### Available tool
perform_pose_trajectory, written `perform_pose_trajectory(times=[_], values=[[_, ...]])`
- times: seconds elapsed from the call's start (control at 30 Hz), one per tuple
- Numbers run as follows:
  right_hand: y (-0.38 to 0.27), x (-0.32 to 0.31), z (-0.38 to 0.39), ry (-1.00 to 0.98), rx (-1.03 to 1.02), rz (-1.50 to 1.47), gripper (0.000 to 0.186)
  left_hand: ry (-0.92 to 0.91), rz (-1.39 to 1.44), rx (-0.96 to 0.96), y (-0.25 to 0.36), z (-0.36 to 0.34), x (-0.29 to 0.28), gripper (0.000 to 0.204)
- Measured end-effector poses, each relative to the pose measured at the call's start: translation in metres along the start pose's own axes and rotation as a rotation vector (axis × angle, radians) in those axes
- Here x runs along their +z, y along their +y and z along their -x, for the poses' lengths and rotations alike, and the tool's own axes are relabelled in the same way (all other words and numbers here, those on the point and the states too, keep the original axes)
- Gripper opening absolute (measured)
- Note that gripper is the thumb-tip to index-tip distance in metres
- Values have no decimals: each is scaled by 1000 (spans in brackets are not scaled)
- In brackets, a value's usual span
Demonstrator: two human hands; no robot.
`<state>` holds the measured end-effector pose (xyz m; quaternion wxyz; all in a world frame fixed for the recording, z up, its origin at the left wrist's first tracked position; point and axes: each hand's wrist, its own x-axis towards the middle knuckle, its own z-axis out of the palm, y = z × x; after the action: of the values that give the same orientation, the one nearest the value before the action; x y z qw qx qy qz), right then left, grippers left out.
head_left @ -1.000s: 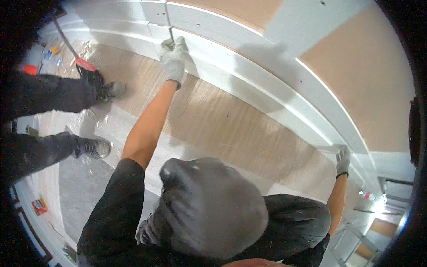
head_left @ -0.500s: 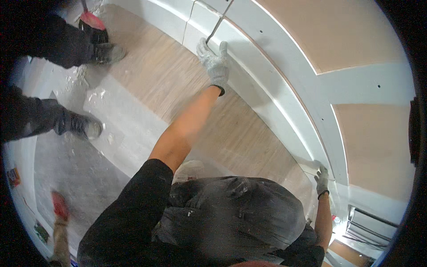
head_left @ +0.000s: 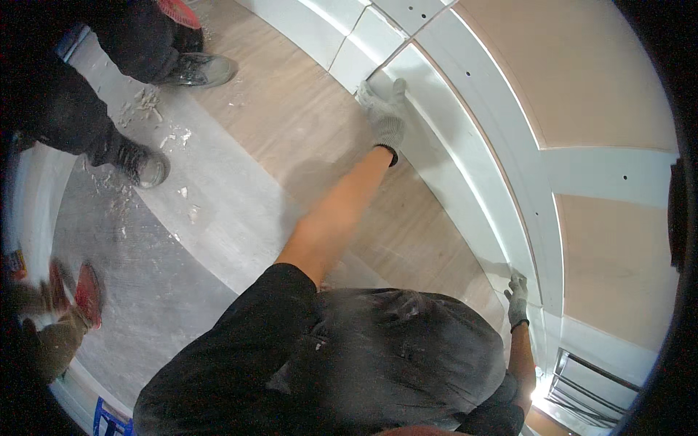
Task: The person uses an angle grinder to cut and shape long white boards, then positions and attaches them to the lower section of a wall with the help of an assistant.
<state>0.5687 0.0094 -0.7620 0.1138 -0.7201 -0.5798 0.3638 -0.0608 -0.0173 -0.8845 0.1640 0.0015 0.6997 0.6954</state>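
Observation:
A long white skirting board (head_left: 465,174) runs along the foot of the wall, in front of me. My left hand (head_left: 383,116), in a grey knitted glove, rests against the board's far-left end, beside a joint with the neighbouring white piece (head_left: 356,54). Its thumb is spread away from the fingers, whose tips are partly hard to make out. Toward the board's right end, my right hand (head_left: 517,299), gloved the same way, lies against its face with fingers apart. Both arms are stretched wide.
Wood-look flooring (head_left: 291,94) meets a grey floor (head_left: 167,269) strewn with white debris (head_left: 149,102). A person in dark trousers and grey shoes (head_left: 153,168) stands at left. Red shoes (head_left: 89,294) belong to another person. Wall frames (head_left: 545,174) surround beige panels.
The view has shifted, moving the board and wall slightly right in the picture. Both my hands stay against the board. A second red shoe now shows at the lower left.

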Motion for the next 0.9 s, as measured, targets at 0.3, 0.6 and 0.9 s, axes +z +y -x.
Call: perform_pose_trajectory(times=[0.3, 0.6, 0.9], values=[[-30, 18, 7, -20, -57, 17, 49, -70, 51, -138, -6, -10, 3, 126], [-36, 15, 22, 7, -25, 47, 54, -331, 39, -216, -2, 69, -3, 119], [-25, 5, 21, -1, -10, 48, 79, -547, -183, 112, -68, 146, 6, 113]])
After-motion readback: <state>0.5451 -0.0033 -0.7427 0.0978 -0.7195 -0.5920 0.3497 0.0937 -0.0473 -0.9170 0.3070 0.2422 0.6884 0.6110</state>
